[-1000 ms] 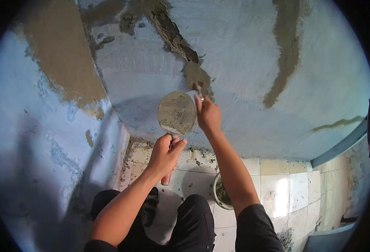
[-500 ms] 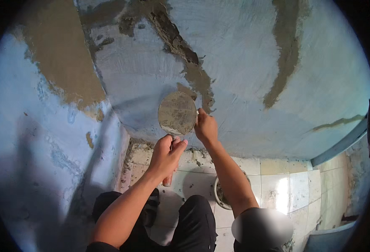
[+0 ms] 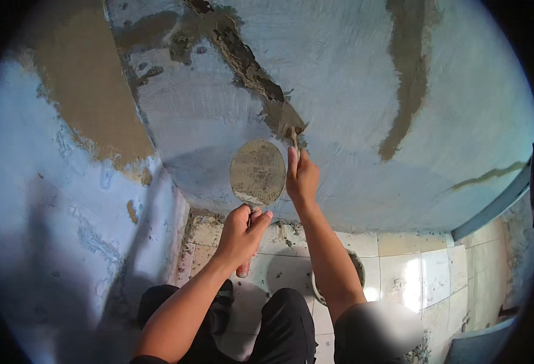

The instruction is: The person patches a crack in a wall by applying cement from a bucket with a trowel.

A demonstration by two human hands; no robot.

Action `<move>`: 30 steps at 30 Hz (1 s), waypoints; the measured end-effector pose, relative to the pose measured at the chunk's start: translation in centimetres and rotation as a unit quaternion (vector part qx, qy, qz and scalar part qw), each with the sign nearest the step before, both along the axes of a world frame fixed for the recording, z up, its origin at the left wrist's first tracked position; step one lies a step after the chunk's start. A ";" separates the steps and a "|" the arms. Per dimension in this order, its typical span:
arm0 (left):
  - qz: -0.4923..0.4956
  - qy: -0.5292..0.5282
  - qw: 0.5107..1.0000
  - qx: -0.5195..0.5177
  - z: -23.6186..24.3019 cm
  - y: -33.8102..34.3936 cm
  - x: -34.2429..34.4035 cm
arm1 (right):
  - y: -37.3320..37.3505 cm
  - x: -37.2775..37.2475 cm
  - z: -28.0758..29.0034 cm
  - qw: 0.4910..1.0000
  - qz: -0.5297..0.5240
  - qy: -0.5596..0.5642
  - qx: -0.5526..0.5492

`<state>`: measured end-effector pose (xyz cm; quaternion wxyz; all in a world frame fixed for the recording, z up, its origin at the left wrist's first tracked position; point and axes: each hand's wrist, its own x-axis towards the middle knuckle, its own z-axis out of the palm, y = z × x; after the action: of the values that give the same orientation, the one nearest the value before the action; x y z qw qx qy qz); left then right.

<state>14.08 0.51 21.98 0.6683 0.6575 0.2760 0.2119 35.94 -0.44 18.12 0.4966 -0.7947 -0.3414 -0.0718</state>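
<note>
My left hand (image 3: 238, 239) is closed around the handle of a round-bladed trowel (image 3: 258, 176), its blade smeared with grey-brown mortar. The handle's reddish-brown end sticks out below my fist. My right hand (image 3: 304, 179) grips a small trowel (image 3: 295, 138) whose narrow shank points up. Its blade lies against the wall (image 3: 339, 121) at the lower end of a mortar-filled crack (image 3: 273, 91) and blends with the mortar there. Higher up, the crack is still rough, dark and hollow. The round blade is held just left of my right hand, below the crack.
A wide mortar patch (image 3: 88, 91) covers the left wall by the corner. Another mortar strip (image 3: 409, 79) runs down at right. Behind my right forearm a bucket (image 3: 315, 282) stands on the tiled floor (image 3: 394, 267), which has crumbs along the wall. My knees (image 3: 288, 303) are below.
My right hand has moved up from beside the round blade, bringing the small trowel onto the crack's lower end. The round trowel sits slightly lower in view.
</note>
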 end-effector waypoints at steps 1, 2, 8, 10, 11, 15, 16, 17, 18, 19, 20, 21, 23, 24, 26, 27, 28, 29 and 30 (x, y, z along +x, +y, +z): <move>-0.002 -0.007 1.000 -0.001 0.1 -0.1 0.3 | 0.4 0.7 -0.5 1.000 -0.006 -0.002 0.000; -0.006 -0.012 1.000 -0.006 0.1 -0.5 0.5 | 0.8 1.3 -1.7 0.999 0.009 -0.038 -0.008; -0.004 -0.021 1.000 -0.002 -0.3 -0.1 0.6 | 0.3 -0.7 -5.6 0.980 0.118 -0.127 -0.094; -0.001 -0.013 1.000 0.011 -0.3 0.1 0.4 | 0.4 -1.6 -4.2 0.988 0.107 -0.100 -0.044; -0.007 -0.007 1.000 0.017 -0.4 -0.1 0.4 | 0.0 -2.0 -3.2 0.993 0.087 -0.075 -0.001; -0.010 -0.017 1.000 0.004 -0.5 0.0 0.7 | 0.1 -0.5 -2.2 0.993 0.080 -0.077 0.029; -0.010 -0.016 1.000 -0.001 -0.6 0.2 0.6 | 0.4 -0.5 -1.9 0.995 0.054 -0.073 0.028; -0.009 -0.014 1.000 -0.007 -0.7 0.4 0.6 | 0.7 -0.4 -1.7 0.997 0.029 -0.070 0.026; -0.009 -0.012 1.000 -0.008 -0.6 0.4 0.6 | 0.6 -0.1 -1.4 0.997 0.029 -0.068 0.026; -0.007 -0.009 1.000 -0.001 -0.4 0.5 0.4 | 0.3 0.3 -1.0 0.997 0.003 -0.079 0.005; -0.005 -0.007 1.000 0.005 -0.3 0.6 0.2 | -0.2 0.8 -0.8 0.995 -0.022 -0.091 -0.018; -0.002 -0.005 1.000 0.004 -0.4 0.8 -0.1 | -0.7 1.5 -1.2 0.996 -0.019 -0.089 -0.018; -0.004 -0.014 1.000 0.002 -0.4 0.7 -0.1 | -2.5 3.1 -1.6 0.992 -0.055 -0.117 0.001; -0.001 -0.018 1.000 0.000 -0.3 0.8 -0.1 | -3.0 3.3 -1.7 0.991 -0.052 -0.121 -0.001; 0.010 -0.024 1.000 -0.011 -0.3 0.8 -0.1 | -3.8 3.1 -2.1 0.998 -0.051 -0.037 0.030; 0.012 -0.024 1.000 -0.013 -0.2 0.7 0.1 | -3.7 3.1 -2.3 0.998 -0.048 -0.037 0.028; 0.013 -0.032 0.999 -0.006 -0.1 0.8 0.0 | -3.4 2.6 -2.2 0.997 -0.023 -0.069 0.035; 0.013 -0.039 0.999 0.002 0.0 0.7 0.1 | -3.0 2.1 -2.2 0.994 0.001 -0.100 0.042; 0.011 -0.038 0.999 0.001 -0.2 0.6 0.2 | -2.3 2.0 -2.0 0.994 0.019 -0.106 0.022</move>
<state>14.29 1.15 21.78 0.6751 0.6469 0.2573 0.2441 37.90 -2.70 16.09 0.4760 -0.7652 -0.4053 -0.1536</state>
